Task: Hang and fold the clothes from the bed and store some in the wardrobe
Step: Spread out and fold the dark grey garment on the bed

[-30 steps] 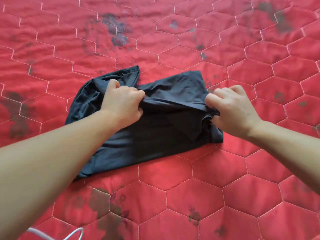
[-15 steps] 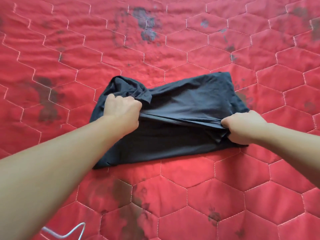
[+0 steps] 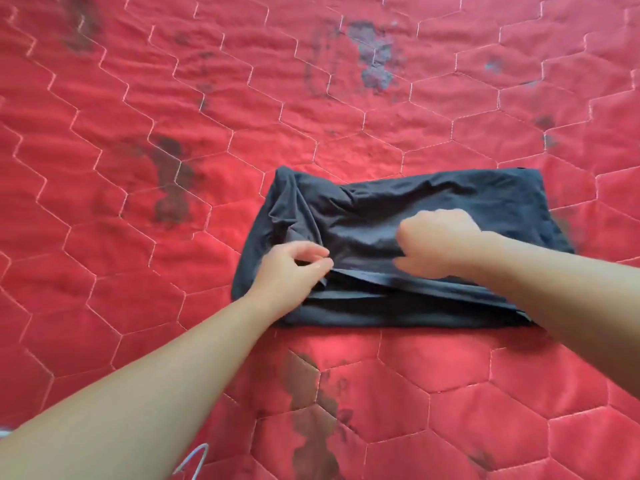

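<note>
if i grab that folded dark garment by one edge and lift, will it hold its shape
Probably not. The dark garment creases and bunches softly at its far-left corner, so it looks thin and floppy; the layers would likely fall open. It seems light, since the left hand lifts an edge by a pinch. On the quilted bedspread it should bunch rather than slide.

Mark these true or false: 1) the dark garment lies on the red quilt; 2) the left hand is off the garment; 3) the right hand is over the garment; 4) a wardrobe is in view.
1) The dark garment lies on the red quilt: true.
2) False: the left hand pinches a fold at the garment's near left edge.
3) The right hand is over the garment: true, though blurred.
4) False: no wardrobe shows, only quilt.
</note>
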The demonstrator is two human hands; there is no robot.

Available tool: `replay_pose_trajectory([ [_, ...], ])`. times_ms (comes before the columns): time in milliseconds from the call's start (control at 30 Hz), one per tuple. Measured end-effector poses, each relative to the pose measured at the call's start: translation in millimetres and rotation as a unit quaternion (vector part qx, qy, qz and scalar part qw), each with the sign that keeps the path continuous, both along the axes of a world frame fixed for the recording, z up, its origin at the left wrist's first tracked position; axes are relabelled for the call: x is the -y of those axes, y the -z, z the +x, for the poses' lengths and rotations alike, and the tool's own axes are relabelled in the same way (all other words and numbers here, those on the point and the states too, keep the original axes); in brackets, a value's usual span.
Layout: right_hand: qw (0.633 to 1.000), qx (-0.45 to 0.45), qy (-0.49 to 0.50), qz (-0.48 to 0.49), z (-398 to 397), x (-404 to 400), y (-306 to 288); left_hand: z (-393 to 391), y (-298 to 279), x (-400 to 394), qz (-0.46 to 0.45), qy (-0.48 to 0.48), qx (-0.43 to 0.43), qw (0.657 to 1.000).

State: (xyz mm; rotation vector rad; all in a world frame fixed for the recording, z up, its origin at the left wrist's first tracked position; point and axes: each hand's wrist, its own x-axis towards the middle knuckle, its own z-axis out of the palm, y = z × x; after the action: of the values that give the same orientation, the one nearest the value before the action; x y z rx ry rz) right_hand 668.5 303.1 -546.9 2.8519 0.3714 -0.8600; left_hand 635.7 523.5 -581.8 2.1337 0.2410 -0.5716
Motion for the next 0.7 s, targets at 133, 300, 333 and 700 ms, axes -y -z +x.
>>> replay_pose_trajectory([
  [133, 0.954, 0.031, 0.156, 0.255, 4, -59, 22, 15, 2, -13, 0.013, -0.307, 0.063, 0.949],
  [300, 0.942, 0.051, 0.114, 0.312, -12, -94, 43, 23, 16, -20, -0.082, -0.254, -0.079, 0.961],
  [333, 0.945, 0.064, 0.102, 0.305, -15, -96, 46, 24, 16, -23, -0.063, -0.242, -0.056, 0.967],
  [700, 0.933, 0.147, -0.016, 0.328, -47, -111, 43, -3, -1, -69, -0.264, -0.232, -0.161, 0.922],
])
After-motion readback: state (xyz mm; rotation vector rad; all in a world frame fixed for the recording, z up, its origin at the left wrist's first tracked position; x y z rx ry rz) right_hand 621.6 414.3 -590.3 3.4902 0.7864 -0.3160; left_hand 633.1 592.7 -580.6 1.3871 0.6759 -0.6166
